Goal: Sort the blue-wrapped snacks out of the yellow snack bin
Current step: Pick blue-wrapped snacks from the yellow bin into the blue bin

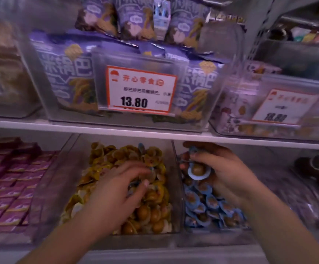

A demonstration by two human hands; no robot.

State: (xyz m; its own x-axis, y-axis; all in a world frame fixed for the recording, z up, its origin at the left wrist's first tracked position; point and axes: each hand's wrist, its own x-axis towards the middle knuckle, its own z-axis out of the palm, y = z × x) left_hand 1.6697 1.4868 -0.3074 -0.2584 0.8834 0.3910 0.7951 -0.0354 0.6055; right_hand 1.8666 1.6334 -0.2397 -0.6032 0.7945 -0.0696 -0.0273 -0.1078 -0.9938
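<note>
A clear bin (75, 164) on the lower shelf is heaped with yellow-wrapped snacks (151, 206). My left hand (120, 187) is down in that heap, fingers curled round a blue-wrapped snack (134, 184) that is partly hidden and blurred. A second blue wrapper (141, 146) pokes out at the back of the yellow pile. The clear bin to the right (177, 187) holds several blue-wrapped snacks (208, 206). Above it, my right hand (219, 168) grips a bunch of blue-wrapped snacks (198, 170).
Pink boxed snacks (12, 183) fill the bin at left. Dark wrapped goods (307, 197) lie at right. A white shelf edge (155, 133) runs just above the bins, carrying clear bins of purple bags (69, 77) and price tags (141, 89).
</note>
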